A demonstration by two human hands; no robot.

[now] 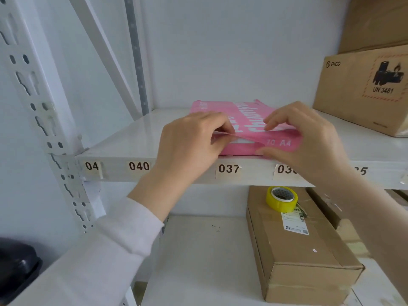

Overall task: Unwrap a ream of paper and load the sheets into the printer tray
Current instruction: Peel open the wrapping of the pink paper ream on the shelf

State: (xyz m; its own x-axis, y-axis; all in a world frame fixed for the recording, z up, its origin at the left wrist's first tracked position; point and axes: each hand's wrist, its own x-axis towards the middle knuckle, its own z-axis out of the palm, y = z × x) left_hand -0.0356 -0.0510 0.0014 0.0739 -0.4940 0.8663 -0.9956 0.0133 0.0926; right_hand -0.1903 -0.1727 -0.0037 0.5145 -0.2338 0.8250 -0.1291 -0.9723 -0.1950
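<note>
The white shelf (132, 138) at chest height carries everything you are working on. A large brown carton (353, 96) sits at its right, well apart from your hands. The printer tray is not in view.

The pink ream (249, 115) lies flat near the shelf's front edge. Its short end face, marked A4, is turned toward you, so its long axis seems to run away from you to the wall. Both hands are at that near end, and the paper lies directly ahead of your fingertips.

Your left hand (189, 140) comes in from the left, wrist low and knuckles up. Your right hand (302, 138) arches over the right corner.

The wrapper flap (240, 136) has lifted off the end face and stretches between your two hands. Your left fingers are curled narrow, pinching the flap's left end. Your right fingers curl onto the top while the thumb lies along the bottom edge, clasping the ream. The opening pull probably runs leftward and up along that end seam, with the right hand steadying the pack.
</note>
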